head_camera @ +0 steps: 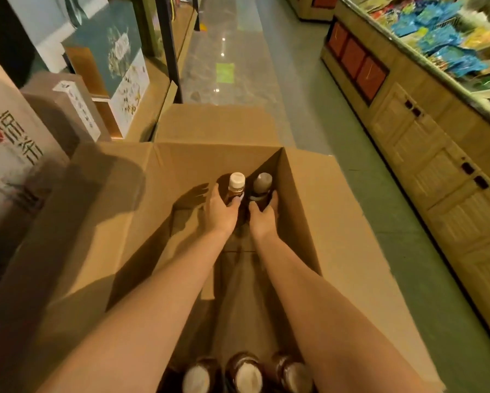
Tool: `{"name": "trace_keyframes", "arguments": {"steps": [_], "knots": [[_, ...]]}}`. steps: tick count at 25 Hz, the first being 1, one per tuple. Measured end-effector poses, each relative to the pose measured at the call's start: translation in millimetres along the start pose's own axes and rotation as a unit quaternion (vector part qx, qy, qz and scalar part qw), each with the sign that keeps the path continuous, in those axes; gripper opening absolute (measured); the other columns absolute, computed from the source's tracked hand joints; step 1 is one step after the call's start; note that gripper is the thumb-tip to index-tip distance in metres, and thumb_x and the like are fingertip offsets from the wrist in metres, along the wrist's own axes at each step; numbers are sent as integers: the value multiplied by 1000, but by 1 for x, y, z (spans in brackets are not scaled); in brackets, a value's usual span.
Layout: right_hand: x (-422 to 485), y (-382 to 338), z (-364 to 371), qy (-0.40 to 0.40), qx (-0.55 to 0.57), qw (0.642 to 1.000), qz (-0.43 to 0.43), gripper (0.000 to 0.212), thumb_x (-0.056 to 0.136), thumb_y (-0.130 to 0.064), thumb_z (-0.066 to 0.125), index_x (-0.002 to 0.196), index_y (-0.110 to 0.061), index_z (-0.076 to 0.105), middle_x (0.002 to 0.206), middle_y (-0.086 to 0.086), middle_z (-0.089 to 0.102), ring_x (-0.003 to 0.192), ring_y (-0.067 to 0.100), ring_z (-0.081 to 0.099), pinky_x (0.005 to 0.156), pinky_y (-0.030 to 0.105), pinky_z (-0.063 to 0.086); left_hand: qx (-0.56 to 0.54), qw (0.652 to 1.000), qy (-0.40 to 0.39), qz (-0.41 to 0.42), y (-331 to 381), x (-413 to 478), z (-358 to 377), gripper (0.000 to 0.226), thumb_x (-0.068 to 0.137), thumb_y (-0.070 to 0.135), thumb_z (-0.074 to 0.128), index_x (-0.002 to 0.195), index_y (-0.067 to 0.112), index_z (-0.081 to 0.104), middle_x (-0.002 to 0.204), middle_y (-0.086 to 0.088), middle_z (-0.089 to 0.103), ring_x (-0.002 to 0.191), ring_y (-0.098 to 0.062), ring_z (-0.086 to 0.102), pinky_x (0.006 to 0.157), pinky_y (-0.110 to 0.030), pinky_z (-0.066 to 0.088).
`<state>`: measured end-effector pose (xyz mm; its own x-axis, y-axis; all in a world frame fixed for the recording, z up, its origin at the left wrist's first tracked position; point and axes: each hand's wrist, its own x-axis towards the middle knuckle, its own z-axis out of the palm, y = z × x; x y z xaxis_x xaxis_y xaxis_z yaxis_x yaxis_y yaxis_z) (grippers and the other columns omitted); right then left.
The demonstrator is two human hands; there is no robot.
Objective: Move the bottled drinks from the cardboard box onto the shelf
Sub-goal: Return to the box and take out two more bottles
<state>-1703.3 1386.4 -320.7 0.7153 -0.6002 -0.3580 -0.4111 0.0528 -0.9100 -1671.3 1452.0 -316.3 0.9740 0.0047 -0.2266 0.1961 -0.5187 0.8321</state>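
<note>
Left hand (222, 212) clasps the left bottle (236, 185), right hand (263, 218) seemingly the shadowed right bottle (262, 185), both upright in the box (294, 211), 1 o'clock corner; full, rigid, probably heavy and slick, so hold mid-body under the shoulder; shelf (164, 100) at 10 o'clock

Two brown bottled drinks stand upright in the far right corner of the open cardboard box (294, 211): a white-capped bottle (236, 184) gripped by the left hand (222, 211), a shadowed bottle (262, 184) by the right hand (263, 215). Three more bottles (245, 373) stand at its near edge.
</note>
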Motion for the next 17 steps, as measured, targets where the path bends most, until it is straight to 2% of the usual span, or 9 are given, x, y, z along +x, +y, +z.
{"name": "trace_keyframes", "arguments": {"steps": [3, 6, 8, 10, 12, 17], "knots": [[25, 5, 20, 77, 0, 997, -9, 67, 96, -13, 46, 150, -26, 10, 157, 3, 18, 146, 23, 16, 118, 49, 18, -29, 999, 11, 32, -8, 19, 20, 63, 89, 21, 60, 145, 13, 31, 149, -7, 38, 140, -24, 30, 112, -38, 27], [36, 9, 34, 153, -6, 988, -29, 60, 94, -12, 50, 146, -24, 24, 153, 4, 27, 144, 21, 19, 118, 45, 19, -39, 997, 25, 66, -21, 37, 36, 50, 86, 22, 65, 130, 8, 47, 132, -11, 54, 129, -26, 45, 104, -36, 37], [38, 15, 39, 176, -33, 982, -60, 56, 93, -16, 52, 144, -20, 29, 151, 2, 32, 143, 19, 22, 119, 40, 18, -35, 996, 33, 78, -29, 45, 39, 44, 85, 25, 66, 121, 5, 52, 124, -12, 58, 122, -25, 50, 98, -31, 38], [42, 19, 42, 189, -66, 976, -90, 52, 92, -19, 54, 141, -16, 36, 147, 3, 38, 140, 19, 28, 116, 35, 18, -26, 995, 39, 93, -33, 49, 38, 40, 86, 26, 65, 117, 4, 54, 119, -13, 59, 118, -25, 53, 92, -25, 36], [44, 21, 41, 192, -72, 974, -98, 47, 91, -20, 57, 136, -13, 44, 143, 5, 44, 137, 20, 33, 115, 35, 22, -27, 995, 35, 94, -33, 49, 36, 40, 87, 25, 63, 120, 5, 52, 121, -13, 57, 119, -24, 51, 91, -23, 34], [26, 12, 31, 137, -1, 988, -76, 44, 88, -16, 61, 131, -14, 47, 131, 2, 53, 127, 17, 45, 111, 37, 34, -87, 993, 34, 71, -26, 29, 24, 44, 88, 22, 62, 127, 9, 48, 126, -8, 55, 120, -18, 50, 91, -19, 34]]}}
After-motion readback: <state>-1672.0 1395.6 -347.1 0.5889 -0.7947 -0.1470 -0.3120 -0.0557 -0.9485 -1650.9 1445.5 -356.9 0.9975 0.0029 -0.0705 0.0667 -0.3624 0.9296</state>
